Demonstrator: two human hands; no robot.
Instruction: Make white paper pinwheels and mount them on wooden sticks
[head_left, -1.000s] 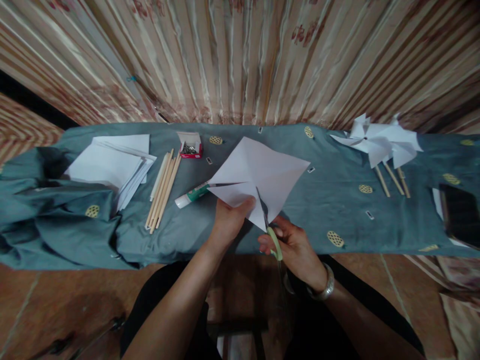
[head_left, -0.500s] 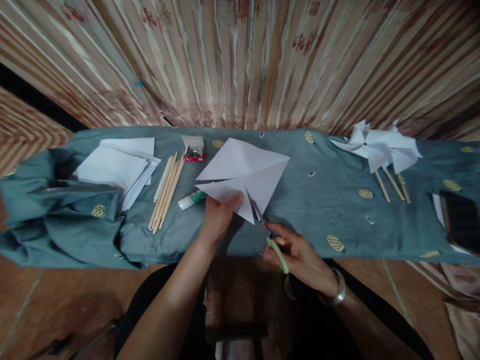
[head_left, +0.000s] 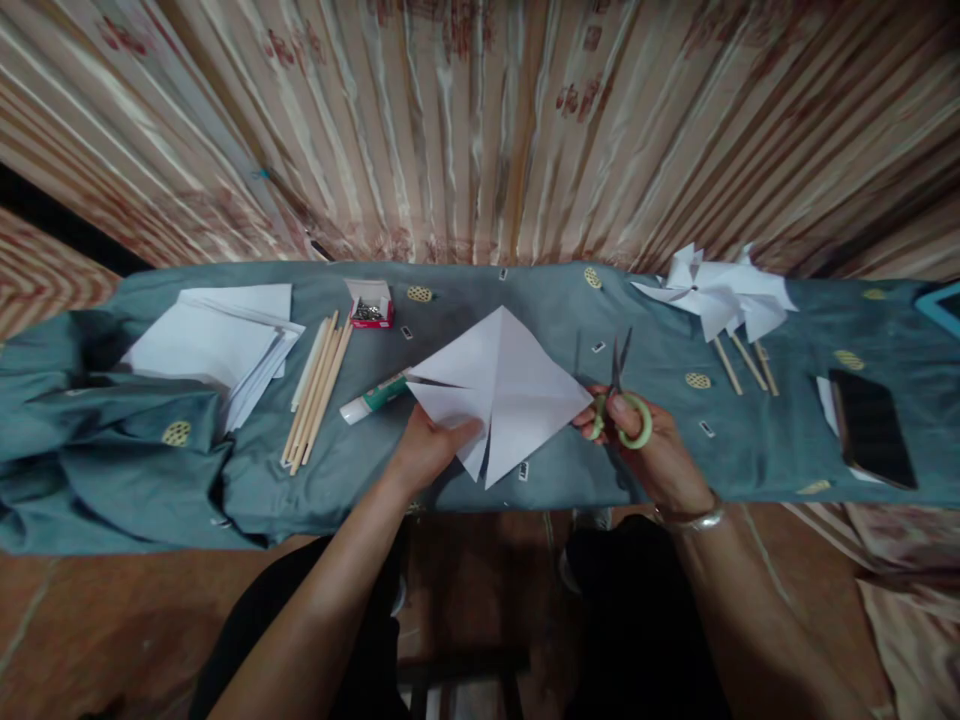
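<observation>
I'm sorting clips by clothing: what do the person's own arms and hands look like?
The left hand and right hand wear no gloves. Left arm and right arm show no sleeves. The right arm bears a shiny silver-coloured bangle; the left has none visible.

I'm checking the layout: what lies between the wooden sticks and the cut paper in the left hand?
The head view shows a glue stick between the wooden sticks and the cut paper, its green end towards the paper.
</observation>
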